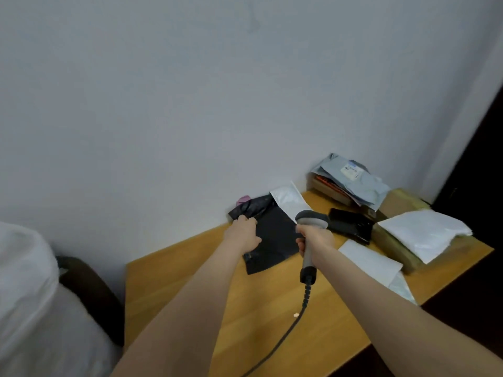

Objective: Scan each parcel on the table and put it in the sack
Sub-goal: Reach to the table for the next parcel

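Note:
A flat black parcel (275, 238) lies on the wooden table (190, 289) near the wall. My left hand (242, 234) grips its left edge. My right hand (313, 244) is closed on the handle of a grey barcode scanner (311, 220), whose head points down at the black parcel. The scanner's cable (285, 333) runs back across the table toward me. A white parcel (290, 200) leans behind the black one. The white sack (24, 295) bulges at the lower left, off the table.
A heap of grey mailers (353, 180) sits on a box in the far corner. A shiny black parcel (351, 224), a white bag on a taped box (424, 232) and a flat white envelope (370, 261) lie to the right. A dark chair (92, 292) stands beside the sack.

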